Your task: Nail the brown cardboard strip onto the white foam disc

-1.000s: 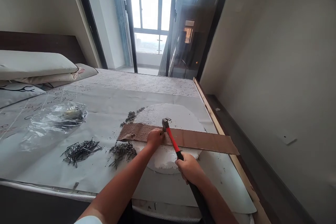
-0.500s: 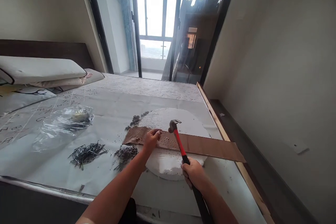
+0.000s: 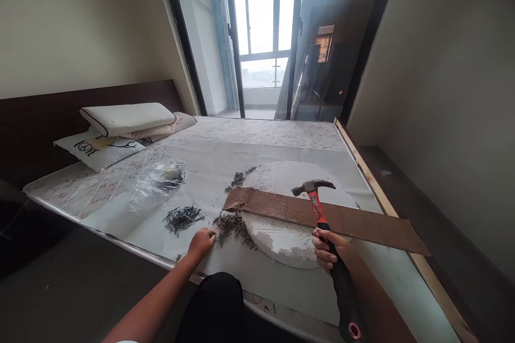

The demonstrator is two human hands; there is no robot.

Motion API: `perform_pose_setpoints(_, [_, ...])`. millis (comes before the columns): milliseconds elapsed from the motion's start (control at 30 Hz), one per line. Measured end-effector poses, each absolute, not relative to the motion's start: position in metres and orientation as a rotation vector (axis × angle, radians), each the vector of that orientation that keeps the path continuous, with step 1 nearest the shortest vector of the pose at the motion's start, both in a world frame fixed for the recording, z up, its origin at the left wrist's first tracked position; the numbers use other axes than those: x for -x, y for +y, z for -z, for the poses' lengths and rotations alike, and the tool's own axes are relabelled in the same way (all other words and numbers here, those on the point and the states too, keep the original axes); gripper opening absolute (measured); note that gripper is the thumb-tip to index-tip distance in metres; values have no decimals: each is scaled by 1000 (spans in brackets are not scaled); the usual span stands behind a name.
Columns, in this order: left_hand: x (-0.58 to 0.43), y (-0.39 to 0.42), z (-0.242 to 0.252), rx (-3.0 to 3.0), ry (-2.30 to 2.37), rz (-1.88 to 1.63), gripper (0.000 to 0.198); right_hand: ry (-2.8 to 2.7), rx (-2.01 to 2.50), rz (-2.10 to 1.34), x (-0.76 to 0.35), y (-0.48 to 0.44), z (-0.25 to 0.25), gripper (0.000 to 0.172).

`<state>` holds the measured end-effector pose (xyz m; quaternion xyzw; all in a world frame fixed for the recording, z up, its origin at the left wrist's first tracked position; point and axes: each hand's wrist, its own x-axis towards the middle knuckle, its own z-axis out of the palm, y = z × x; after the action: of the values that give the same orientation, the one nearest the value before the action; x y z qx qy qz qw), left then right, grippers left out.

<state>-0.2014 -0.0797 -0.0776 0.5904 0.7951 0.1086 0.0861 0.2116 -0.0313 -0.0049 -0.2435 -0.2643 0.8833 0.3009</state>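
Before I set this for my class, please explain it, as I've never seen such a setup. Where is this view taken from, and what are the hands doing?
There is no machine here: these are a person's own two bare hands, seen from a camera worn on the head, looking forward and down. The right hand holds a claw hammer with a red handle. The left hand holds nothing that I can see and sits beside a grey clump of what look like nails. On the covered mattress lie a round white foam disc, a long brown strip with rows of holes across it, loose nails and a clear plastic bag.
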Motion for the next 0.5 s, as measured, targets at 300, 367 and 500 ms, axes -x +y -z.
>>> perform_pose_setpoints(300, [188,-69,74,-1915,2259,-115,19,-286,376,-2484,-216,-26,20,24])
perform_pose_setpoints(367, [188,-69,73,-1942,2256,-97,19,-192,343,-2494,-216,-24,23,25])
perform_pose_setpoints(500, [186,-69,62,-1991,2308,-221,17,-82,276,-2504,-219,-23,18,26])
